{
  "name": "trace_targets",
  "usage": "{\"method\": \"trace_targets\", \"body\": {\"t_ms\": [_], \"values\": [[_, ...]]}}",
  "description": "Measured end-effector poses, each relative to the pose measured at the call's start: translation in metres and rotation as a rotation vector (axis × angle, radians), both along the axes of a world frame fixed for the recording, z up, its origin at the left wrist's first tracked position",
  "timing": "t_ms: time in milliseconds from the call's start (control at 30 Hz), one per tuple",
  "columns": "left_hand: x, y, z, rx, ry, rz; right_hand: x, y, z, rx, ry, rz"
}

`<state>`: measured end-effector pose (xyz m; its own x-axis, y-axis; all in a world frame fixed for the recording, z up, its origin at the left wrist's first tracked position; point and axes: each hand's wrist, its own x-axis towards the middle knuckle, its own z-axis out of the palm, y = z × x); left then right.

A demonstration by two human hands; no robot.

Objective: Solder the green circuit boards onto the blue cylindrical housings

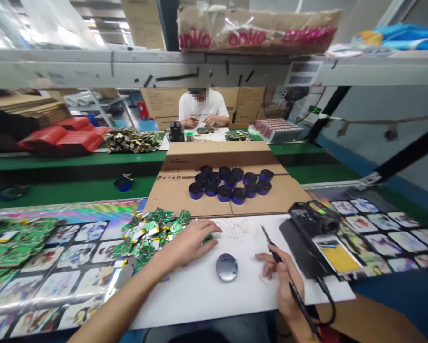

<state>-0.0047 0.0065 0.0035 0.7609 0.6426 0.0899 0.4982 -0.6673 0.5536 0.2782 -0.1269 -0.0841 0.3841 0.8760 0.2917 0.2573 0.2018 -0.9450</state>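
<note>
Left hand [188, 243] rests palm down at the left edge of a white sheet [199, 297], fingers loosely curled against a heap of green circuit boards [153, 238]. Right hand [283, 281] pinches a black soldering iron [295, 297] like a pen, its thin tip pointing away over the sheet, its cord [330, 297] trailing past the near right corner. Between the hands sits a round metal tin [226, 267]. Beyond the sheet's far edge, blue-lidded jars [224, 193] stand on flattened cardboard [171, 197].
</note>
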Motion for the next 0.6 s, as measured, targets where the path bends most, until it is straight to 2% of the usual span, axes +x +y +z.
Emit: {"method": "trace_targets", "body": {"t_ms": [33,100,200,333,600], "values": [[-0.001,0.003,-0.006,0.028,0.034,-0.022,-0.001,0.002,0.001,0.027,0.074,0.006],[-0.004,0.005,-0.017,0.061,0.075,-0.062,-0.004,0.005,0.006,0.063,0.129,-0.073],[-0.012,0.005,-0.029,0.102,0.107,-0.071,-0.006,0.013,0.013,-0.010,0.045,-0.161],[-0.023,0.008,-0.034,0.143,0.112,-0.030,-0.005,0.019,0.017,-0.137,-0.012,-0.130],[-0.026,0.008,-0.038,0.185,0.032,-0.039,-0.002,0.017,0.015,-0.179,0.008,-0.210]]}}
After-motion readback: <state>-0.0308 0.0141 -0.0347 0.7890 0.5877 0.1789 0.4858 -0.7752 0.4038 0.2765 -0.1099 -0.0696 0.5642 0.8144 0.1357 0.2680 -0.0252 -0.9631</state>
